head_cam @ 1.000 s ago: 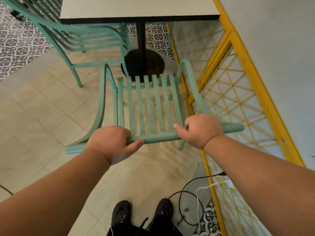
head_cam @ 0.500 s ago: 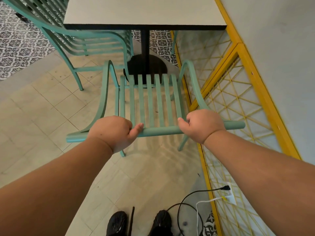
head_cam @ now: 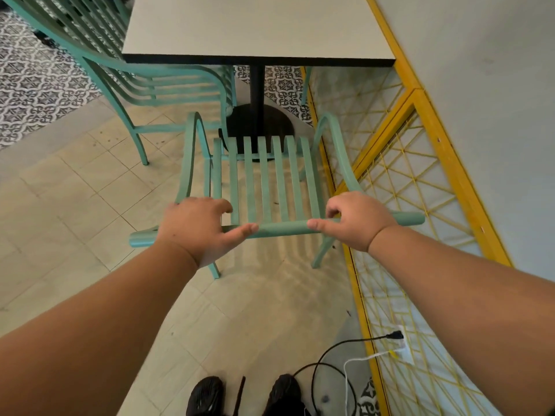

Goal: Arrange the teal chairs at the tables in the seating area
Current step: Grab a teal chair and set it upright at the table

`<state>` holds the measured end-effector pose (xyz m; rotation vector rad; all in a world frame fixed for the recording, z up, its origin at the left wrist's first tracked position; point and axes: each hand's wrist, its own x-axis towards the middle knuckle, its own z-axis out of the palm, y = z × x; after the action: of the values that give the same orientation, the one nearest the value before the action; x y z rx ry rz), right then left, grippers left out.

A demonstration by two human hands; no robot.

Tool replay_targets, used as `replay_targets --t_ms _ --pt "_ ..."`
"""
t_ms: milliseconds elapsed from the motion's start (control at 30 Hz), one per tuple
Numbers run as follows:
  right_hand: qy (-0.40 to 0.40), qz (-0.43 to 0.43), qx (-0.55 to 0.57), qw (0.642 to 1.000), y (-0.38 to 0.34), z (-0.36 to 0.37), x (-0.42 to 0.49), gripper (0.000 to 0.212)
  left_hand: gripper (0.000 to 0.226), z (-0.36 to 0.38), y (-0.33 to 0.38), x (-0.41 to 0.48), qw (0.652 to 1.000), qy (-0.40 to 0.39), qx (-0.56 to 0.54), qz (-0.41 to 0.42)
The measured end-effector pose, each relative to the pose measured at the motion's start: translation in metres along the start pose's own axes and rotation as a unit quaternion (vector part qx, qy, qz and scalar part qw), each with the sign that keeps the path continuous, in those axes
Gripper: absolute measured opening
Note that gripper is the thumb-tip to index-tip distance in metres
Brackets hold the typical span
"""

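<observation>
Beige tiled floor (head_cam: 75,199), tabletop (head_cam: 255,25) beyond the hands; left hand (head_cam: 198,229) and right hand (head_cam: 357,220), fingers loosened, rest on the teal chair (head_cam: 270,181) top rail.

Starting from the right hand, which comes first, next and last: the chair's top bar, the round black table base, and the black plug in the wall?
Judged from the right hand in the head view:
1. Top bar of the teal chair: right under the hand, touching it.
2. Black plug: lower right, by the yellow lattice.
3. Round black table base: ahead and left, under the table, beyond the seat.
</observation>
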<state>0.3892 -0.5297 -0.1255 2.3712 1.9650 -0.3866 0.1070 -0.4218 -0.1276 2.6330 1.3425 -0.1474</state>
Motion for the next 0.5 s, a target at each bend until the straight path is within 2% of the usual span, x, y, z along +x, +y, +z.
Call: replay_targets --t_ms 100,233,367,500 --pt "0.039 -0.006 -0.091 0.995 0.001 -0.005 -0.006 0.091 0.102 -0.004 -0.017 -0.010 0.996 -0.017 0.081 -0.026" --pt "-0.058 0.043 -0.069 0.995 -0.002 0.001 -0.006 0.091 0.105 0.002 -0.028 -0.006 0.989 -0.117 0.073 -0.050" --pt "-0.021 0.040 -0.101 0.994 -0.001 0.005 0.002 0.099 0.104 0.006 -0.028 0.007 0.990 -0.108 0.075 -0.042" --pt "-0.026 0.044 -0.111 0.992 0.001 0.002 0.014 0.103 0.107 0.003 -0.029 0.019 0.990 -0.116 0.075 -0.040"
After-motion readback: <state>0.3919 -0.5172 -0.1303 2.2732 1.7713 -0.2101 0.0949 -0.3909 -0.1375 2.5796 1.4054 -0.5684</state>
